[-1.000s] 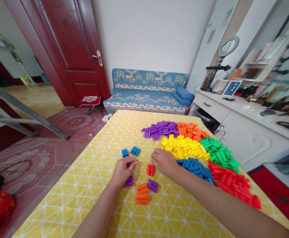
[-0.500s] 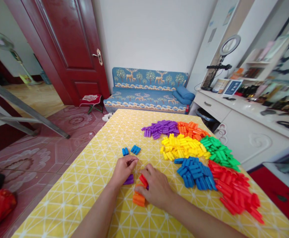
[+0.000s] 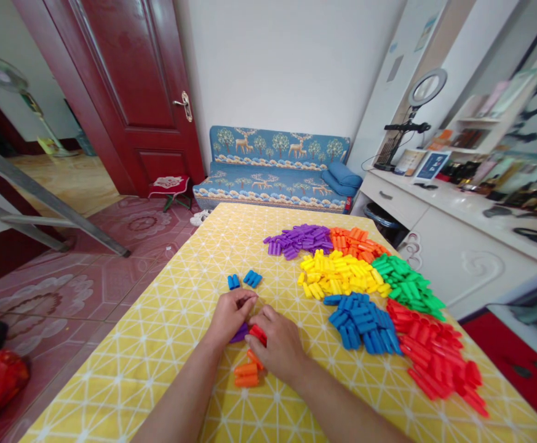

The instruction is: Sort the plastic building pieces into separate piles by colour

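Observation:
My left hand (image 3: 232, 315) is closed in a pinch above the table, and whatever it may hold is hidden. A purple plastic piece (image 3: 239, 333) shows just below it. Close by on the right, my right hand (image 3: 278, 343) has its fingers around a red plastic piece (image 3: 258, 334), which is partly covered. Below that hand lie orange plastic pieces (image 3: 246, 374) on the cloth. Beyond my left hand are two small blue pieces, a narrower blue piece (image 3: 234, 282) and a wider blue piece (image 3: 252, 279), both made of joined tubes.
On the yellow patterned tablecloth (image 3: 171, 344) are piles of purple (image 3: 300, 239), orange (image 3: 357, 243), yellow (image 3: 339, 274), green (image 3: 409, 283), blue (image 3: 364, 321) and red pieces (image 3: 437, 354). Past the table stands a blue sofa (image 3: 272, 175); a white dresser (image 3: 462, 240) is at right.
My right hand has moved slightly left with the red piece, closer to my left hand. The orange pieces have shifted left and are more exposed. My left hand stays nearly still.

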Demonstrator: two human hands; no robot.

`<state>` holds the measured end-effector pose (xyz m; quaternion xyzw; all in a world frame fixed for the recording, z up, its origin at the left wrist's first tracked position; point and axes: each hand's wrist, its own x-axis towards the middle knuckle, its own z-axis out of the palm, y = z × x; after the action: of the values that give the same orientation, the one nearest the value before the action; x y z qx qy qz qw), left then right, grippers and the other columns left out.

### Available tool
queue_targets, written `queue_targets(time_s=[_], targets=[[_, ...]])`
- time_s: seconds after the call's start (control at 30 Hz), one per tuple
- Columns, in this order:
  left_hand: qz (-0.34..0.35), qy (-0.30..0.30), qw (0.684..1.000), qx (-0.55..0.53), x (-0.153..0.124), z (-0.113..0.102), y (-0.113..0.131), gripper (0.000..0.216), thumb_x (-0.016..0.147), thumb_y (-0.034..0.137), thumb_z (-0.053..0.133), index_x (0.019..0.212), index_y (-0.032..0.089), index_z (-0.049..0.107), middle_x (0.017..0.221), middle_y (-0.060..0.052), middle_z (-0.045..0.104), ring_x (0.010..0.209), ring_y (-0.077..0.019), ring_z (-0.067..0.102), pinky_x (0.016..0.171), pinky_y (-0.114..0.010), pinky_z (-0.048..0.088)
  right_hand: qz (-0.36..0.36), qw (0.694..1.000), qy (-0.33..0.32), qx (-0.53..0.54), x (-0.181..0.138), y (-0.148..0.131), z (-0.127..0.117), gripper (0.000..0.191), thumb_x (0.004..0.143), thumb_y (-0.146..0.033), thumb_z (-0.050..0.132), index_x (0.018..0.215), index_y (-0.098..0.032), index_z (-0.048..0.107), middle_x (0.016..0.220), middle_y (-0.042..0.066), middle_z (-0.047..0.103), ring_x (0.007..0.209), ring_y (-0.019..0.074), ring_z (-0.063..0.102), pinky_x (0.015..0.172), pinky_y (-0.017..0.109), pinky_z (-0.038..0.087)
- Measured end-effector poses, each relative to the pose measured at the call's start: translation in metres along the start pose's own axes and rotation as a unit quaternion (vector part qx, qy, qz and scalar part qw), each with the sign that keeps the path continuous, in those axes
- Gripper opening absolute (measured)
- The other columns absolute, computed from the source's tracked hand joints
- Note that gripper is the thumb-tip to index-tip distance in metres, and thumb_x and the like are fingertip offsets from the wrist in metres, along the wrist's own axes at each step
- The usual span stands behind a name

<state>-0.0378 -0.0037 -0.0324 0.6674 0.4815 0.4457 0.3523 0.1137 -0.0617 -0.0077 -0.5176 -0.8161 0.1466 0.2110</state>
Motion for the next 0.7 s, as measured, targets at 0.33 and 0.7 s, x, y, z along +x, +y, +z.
queue_targets(time_s=[0.33, 0.7], targets=[[0.092, 0.191, 0.968, 0.136, -0.002, -0.012, 0.003, 0.036, 0.087, 0.025, 0.051, 0.122, 0.022, 0.059, 0.125, -0.009, 0.058, 0.115, -0.0228, 0.054, 0.094, -0.037, 0.047, 0.002, 0.999, 0.021, 0.03, 0.0, 0.003, 0.003, 0.012, 0.082, -0.03, 0.061, 0.093, -0.026, 0.065, 0.091, -0.001, 0.059, 0.082, 0.014, 0.057, 0.071, 0.025, 0.039], [0.115, 0.035, 0.962, 0.246, 0.005, -0.011, -0.016, 0.032, 0.082, 0.017, 0.053, 0.11, 0.023, 0.068, 0.117, -0.007, 0.063, 0.112, -0.0247, 0.053, 0.1, -0.043, 0.043, 0.004, 0.999, 0.033, 0.042, 0.0, 0.004, 0.004, 0.012, 0.082, -0.029, 0.062, 0.093, -0.027, 0.067, 0.091, -0.002, 0.06, 0.083, 0.0133, 0.058, 0.072, 0.024, 0.04]])
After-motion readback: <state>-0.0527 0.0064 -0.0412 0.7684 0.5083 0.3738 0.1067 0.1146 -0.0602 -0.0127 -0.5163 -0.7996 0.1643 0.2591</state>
